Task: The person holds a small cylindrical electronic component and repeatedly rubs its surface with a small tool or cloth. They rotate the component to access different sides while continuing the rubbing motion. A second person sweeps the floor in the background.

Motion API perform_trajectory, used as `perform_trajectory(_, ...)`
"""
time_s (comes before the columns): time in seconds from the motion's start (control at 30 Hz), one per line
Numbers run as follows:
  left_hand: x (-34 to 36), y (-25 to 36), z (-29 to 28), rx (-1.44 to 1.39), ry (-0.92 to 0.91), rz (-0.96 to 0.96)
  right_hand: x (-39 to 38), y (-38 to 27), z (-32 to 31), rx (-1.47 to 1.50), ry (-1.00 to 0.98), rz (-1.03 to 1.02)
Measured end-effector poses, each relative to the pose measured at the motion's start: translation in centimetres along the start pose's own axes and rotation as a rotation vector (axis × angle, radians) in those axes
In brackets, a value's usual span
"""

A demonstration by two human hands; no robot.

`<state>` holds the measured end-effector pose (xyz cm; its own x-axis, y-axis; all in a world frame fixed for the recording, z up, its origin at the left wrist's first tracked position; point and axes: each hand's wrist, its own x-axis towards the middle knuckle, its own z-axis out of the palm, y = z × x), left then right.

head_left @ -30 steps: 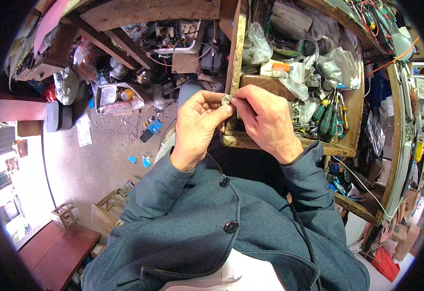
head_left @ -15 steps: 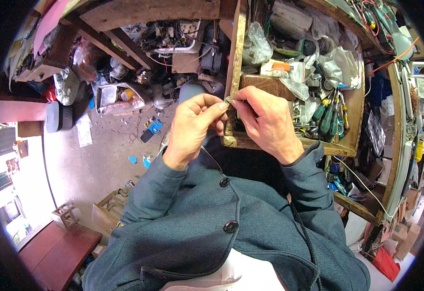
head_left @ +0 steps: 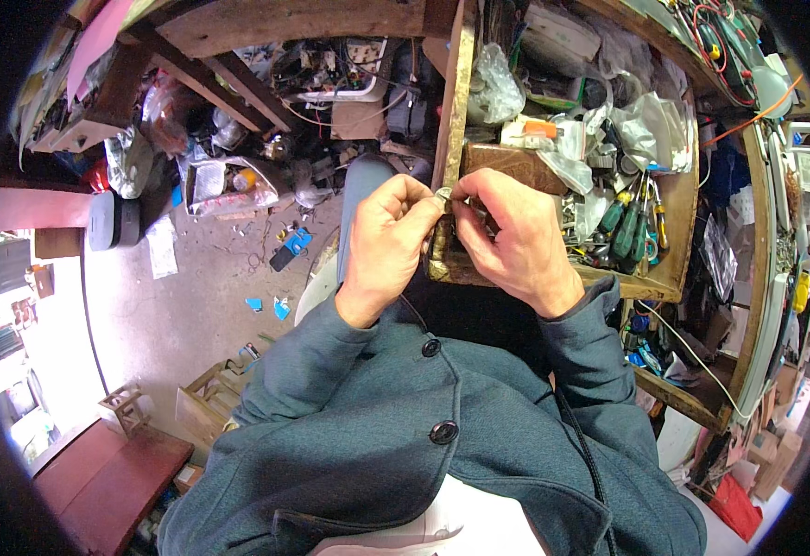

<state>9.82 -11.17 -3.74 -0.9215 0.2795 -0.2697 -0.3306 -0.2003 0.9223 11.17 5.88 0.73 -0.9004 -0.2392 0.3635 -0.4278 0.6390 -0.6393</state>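
My left hand [head_left: 385, 243] pinches a small, shiny, silvery-yellow piece [head_left: 443, 194] between thumb and index finger. Its exact kind is too small to tell. Close against it on the right, my right hand [head_left: 520, 236] is closed, thumb and index finger pressed together; what lies between them is hidden. Both hands are raised over the near left corner of an open wooden drawer [head_left: 553, 272]. Inside the drawer, beyond my right hand, are a brown wooden box [head_left: 513, 167] and several screwdrivers [head_left: 624, 232] with green and yellow handles.
Clear plastic bags [head_left: 495, 88] and an orange-and-white item [head_left: 540, 130] fill more of the drawer. On the floor to the left lie a blue-and-black object [head_left: 291, 248] and blue scraps [head_left: 281, 309]. A white tray [head_left: 229, 185] holds odds and ends. A reddish-brown table [head_left: 113, 482] stands lower left.
My left hand has shifted slightly right, toward my right hand. More of the small shiny piece shows between the fingertips. My right hand has barely moved.
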Motion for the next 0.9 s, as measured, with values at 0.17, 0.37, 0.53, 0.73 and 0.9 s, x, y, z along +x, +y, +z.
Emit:
perform_trajectory(0.17,0.07,-0.01,0.12,0.012,0.009,0.004,-0.28,0.12,-0.15,-0.01,0.005,-0.014)
perform_trajectory(0.37,-0.09,0.08,0.2,-0.025,0.011,-0.004,-0.41,0.22,-0.03,0.03,0.027,0.005)
perform_trajectory(0.53,-0.15,-0.05,0.1,0.037,-0.003,0.052,-0.35,0.25,-0.08,0.038,0.043,-0.006)
perform_trajectory(0.73,-0.03,-0.08,0.08,0.058,-0.001,0.045,-0.41,0.3,0.01,0.035,0.027,-0.039)
perform_trajectory(0.9,-0.03,-0.05,0.02,0.03,-0.017,0.034,-0.43,0.33,0.15,0.033,0.044,-0.033)
